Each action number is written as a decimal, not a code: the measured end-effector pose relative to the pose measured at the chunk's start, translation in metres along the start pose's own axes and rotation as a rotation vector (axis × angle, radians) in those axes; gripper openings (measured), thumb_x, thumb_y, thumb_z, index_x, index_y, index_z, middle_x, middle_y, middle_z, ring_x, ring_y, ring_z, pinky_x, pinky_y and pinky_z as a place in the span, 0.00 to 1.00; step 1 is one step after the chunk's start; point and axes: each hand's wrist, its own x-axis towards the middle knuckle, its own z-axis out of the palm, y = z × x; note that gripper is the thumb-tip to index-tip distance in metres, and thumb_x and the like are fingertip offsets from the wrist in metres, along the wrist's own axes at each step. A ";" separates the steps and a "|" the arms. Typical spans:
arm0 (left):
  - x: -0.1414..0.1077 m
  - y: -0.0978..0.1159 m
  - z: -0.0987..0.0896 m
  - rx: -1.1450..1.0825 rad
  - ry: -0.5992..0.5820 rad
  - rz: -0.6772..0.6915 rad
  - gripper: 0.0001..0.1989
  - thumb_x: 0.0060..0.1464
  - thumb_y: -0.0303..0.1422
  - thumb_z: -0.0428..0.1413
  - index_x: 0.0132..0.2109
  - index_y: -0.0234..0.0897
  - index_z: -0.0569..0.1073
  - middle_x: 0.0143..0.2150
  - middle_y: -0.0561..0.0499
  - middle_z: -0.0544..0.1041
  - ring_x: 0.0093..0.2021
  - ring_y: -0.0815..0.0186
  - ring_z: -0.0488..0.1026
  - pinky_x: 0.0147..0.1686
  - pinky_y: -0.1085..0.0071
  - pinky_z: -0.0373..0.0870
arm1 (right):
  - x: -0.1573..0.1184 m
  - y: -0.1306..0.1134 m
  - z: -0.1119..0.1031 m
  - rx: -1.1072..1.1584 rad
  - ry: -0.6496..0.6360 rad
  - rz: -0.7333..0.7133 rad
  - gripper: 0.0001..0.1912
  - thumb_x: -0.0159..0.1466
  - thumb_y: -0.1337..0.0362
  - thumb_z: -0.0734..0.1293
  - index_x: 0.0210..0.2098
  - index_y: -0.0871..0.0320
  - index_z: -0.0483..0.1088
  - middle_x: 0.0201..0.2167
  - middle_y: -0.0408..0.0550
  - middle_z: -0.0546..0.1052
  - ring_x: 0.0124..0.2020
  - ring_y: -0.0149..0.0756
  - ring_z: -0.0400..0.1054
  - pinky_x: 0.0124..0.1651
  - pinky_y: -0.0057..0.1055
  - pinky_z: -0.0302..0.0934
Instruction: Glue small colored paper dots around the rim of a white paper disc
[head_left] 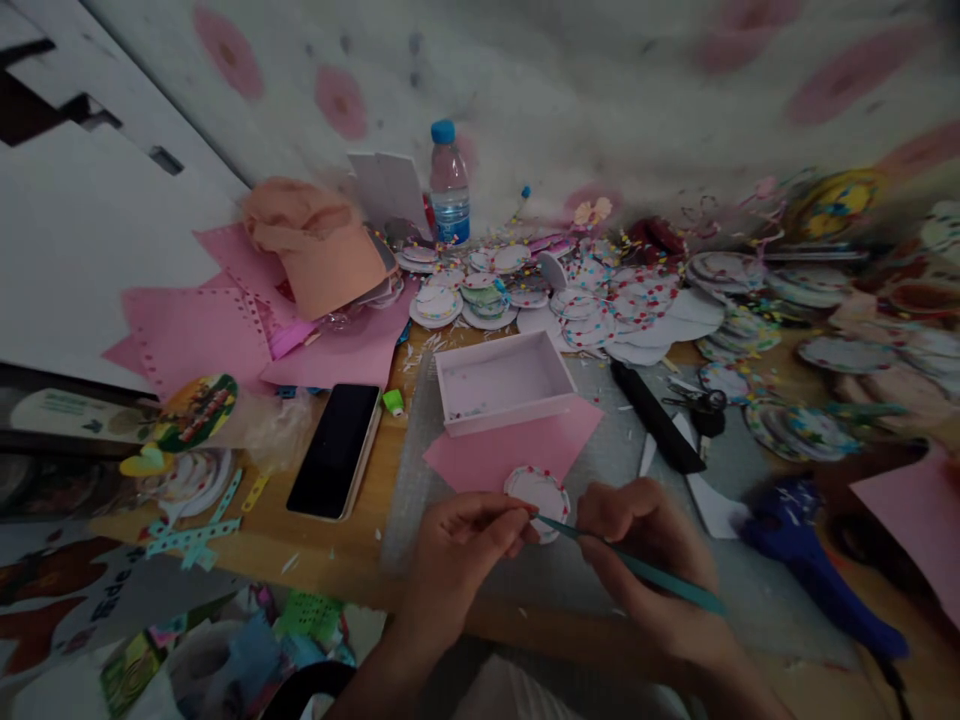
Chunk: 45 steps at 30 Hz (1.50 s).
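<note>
My right hand (649,560) is closed around slim teal tweezers (652,572), whose tip points left to my other hand's fingertips. My left hand (472,555) is pinched at thumb and forefinger, with a tiny reddish bit showing by the tweezer tip; what it is I cannot make out. Just behind both hands lies a round white paper disc (536,487) edged with red dots, its near part partly covered by the fingers. The disc overlaps a pink sheet (499,455) on the grey cutting mat (409,500). An open, shallow white box (506,385) stands on the sheet's far part.
Many decorated paper discs (510,260) are heaped along the back, beside a water bottle (450,190). At left lie a phone (335,450) and pink papers (195,335). At right are a black-handled cutter (656,415) and a blue glue gun (817,560).
</note>
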 end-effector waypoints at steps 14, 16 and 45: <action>-0.026 0.002 -0.002 0.136 -0.077 0.011 0.17 0.53 0.44 0.56 0.32 0.36 0.81 0.26 0.48 0.78 0.25 0.70 0.67 0.27 0.76 0.65 | -0.013 -0.016 0.012 -0.643 -0.128 -0.462 0.13 0.60 0.78 0.60 0.26 0.54 0.56 0.19 0.38 0.61 0.23 0.30 0.56 0.26 0.29 0.52; -0.030 0.002 0.000 0.174 -0.091 0.014 0.18 0.52 0.46 0.56 0.31 0.35 0.81 0.24 0.49 0.77 0.25 0.69 0.67 0.27 0.75 0.64 | -0.015 -0.016 0.016 -0.896 -0.240 -0.616 0.13 0.61 0.77 0.59 0.24 0.55 0.60 0.19 0.41 0.65 0.24 0.31 0.57 0.26 0.30 0.52; -0.032 -0.010 -0.008 0.346 -0.007 0.239 0.16 0.58 0.38 0.52 0.28 0.34 0.77 0.26 0.50 0.75 0.29 0.67 0.70 0.32 0.74 0.65 | -0.047 0.011 0.063 -0.104 -0.139 0.432 0.24 0.66 0.47 0.55 0.21 0.57 0.58 0.13 0.37 0.58 0.16 0.24 0.49 0.19 0.24 0.44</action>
